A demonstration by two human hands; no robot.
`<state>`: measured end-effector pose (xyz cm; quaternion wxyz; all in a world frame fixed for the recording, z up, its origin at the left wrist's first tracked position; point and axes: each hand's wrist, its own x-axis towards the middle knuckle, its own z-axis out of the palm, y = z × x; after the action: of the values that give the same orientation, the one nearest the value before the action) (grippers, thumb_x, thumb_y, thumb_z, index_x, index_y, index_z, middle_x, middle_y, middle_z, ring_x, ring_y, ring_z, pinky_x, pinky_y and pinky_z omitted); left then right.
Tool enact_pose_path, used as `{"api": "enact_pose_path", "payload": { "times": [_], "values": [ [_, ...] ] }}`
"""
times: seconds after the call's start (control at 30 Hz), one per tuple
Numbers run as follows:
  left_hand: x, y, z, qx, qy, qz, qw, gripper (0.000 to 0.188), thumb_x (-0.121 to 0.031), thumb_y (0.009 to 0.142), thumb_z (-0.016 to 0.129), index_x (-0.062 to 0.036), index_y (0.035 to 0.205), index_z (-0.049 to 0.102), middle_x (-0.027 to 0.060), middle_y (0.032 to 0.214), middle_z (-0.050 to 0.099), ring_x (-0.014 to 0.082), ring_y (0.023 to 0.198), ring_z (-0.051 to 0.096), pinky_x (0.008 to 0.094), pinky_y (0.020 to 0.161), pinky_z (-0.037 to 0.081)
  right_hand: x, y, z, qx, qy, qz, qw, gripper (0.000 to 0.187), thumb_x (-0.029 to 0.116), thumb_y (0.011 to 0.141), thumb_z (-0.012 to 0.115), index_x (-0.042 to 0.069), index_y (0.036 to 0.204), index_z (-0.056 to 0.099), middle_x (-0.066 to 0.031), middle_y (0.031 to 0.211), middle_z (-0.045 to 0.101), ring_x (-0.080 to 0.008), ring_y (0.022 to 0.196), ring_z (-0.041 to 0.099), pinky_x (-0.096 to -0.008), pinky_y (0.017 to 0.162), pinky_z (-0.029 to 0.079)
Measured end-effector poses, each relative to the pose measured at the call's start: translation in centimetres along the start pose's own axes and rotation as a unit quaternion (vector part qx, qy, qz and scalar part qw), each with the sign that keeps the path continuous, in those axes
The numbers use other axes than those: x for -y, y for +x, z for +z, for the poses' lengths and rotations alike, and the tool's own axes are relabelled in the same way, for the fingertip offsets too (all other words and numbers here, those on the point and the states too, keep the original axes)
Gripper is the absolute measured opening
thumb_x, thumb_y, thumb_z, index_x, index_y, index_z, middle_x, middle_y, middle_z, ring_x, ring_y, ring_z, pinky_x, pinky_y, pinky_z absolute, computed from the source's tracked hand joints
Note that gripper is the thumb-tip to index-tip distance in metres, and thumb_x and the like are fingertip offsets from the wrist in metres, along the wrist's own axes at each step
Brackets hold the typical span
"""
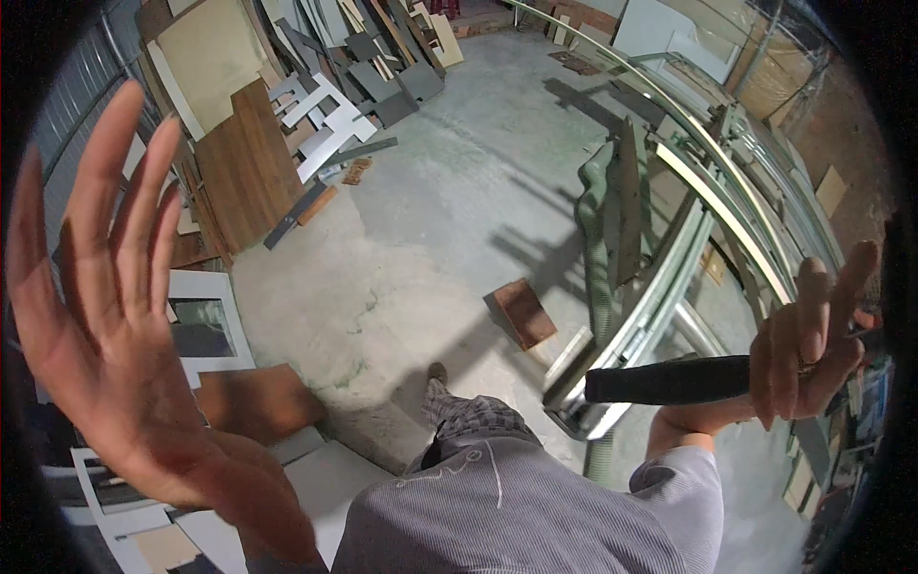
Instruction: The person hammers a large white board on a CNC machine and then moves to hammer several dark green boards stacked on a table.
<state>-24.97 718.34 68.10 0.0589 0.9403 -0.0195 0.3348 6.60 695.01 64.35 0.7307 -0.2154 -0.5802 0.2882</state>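
Note:
My left hand (105, 316) is raised close to the camera at the left, palm toward me, fingers spread and holding nothing. My right hand (813, 344) is at the right, wrapped around a black cylindrical handle (669, 380) that points left; two fingers stick up loosely above the grip. The handle hangs over the end of a long metal-framed machine table (669, 277). My grey striped shirt and one leg show at the bottom middle.
A concrete floor (449, 191) stretches ahead. Wood and laminate panels (249, 163) lean and lie in piles at the left and back. A small brown block (523, 313) sits on the floor. A green hose (595, 220) runs along the machine. White boards lie by my feet.

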Motion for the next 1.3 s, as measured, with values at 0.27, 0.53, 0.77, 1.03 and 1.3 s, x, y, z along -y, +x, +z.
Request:
{"api": "enact_pose_path", "payload": {
  "times": [0.27,0.53,0.77,1.03,1.3],
  "values": [
    [14.4,5.5,2.1,-0.243,-0.185,-0.081,0.949,0.045,-0.034,0.092,0.029,-0.0123,0.132,0.025,0.0308,0.132,0.028,0.0438,0.117,0.038,0.0470,0.097,0.033,-5.8,9.3,-6.5,0.055,0.029,0.106,0.992,0.041,0.011,0.084,0.052,0.001,0.112,0.023,-0.0163,0.075,0.049,-0.0247,0.035,0.051,-0.0336,0.028,0.048],
    [28.8,7.2,-0.6,-0.149,-0.087,0.006,0.985,0.083,-0.052,0.079,0.048,-0.0032,0.135,0.012,0.0351,0.134,0.014,0.0488,0.121,0.026,0.0514,0.100,0.024,-16.4,21.3,-7.9,0.086,-0.001,0.095,0.992,0.039,0.015,0.084,0.051,0.004,0.111,0.025,-0.0179,0.073,0.052,-0.0273,0.040,0.054,-0.0367,0.034,0.049],
    [42.4,11.0,3.1,-0.130,-0.026,0.055,0.990,0.102,-0.060,0.071,0.057,-0.0001,0.136,0.005,0.0349,0.135,0.008,0.0537,0.121,0.019,0.0563,0.099,0.022,-23.3,31.2,-13.7,0.125,-0.072,0.130,0.981,0.031,0.016,0.084,0.051,0.007,0.104,0.029,-0.0193,0.075,0.053,-0.0286,0.046,0.057,-0.0384,0.039,0.051],
    [63.6,23.9,10.9,-0.192,-0.174,-0.016,0.966,0.049,-0.028,0.093,0.025,0.0023,0.130,0.019,0.0315,0.133,0.024,0.0444,0.120,0.033,0.0469,0.101,0.030,-31.5,44.7,-20.3,0.179,-0.103,0.075,0.976,0.051,0.032,0.090,0.037,0.031,0.137,0.016,-0.0123,0.121,0.040,-0.0204,0.060,0.057,-0.0284,0.040,0.049],
    [77.9,35.8,19.6,-0.275,-0.300,-0.063,0.911,0.053,-0.026,0.091,0.035,0.0042,0.131,0.017,0.0326,0.130,0.026,0.0439,0.119,0.034,0.0455,0.102,0.029,-33.9,44.2,-33.3,-0.100,-0.125,0.062,0.985,0.069,0.005,0.076,0.059,-0.011,0.121,0.009,-0.0130,0.048,0.048,-0.0245,0.033,0.053,-0.0305,0.024,0.045]
  ]
}}
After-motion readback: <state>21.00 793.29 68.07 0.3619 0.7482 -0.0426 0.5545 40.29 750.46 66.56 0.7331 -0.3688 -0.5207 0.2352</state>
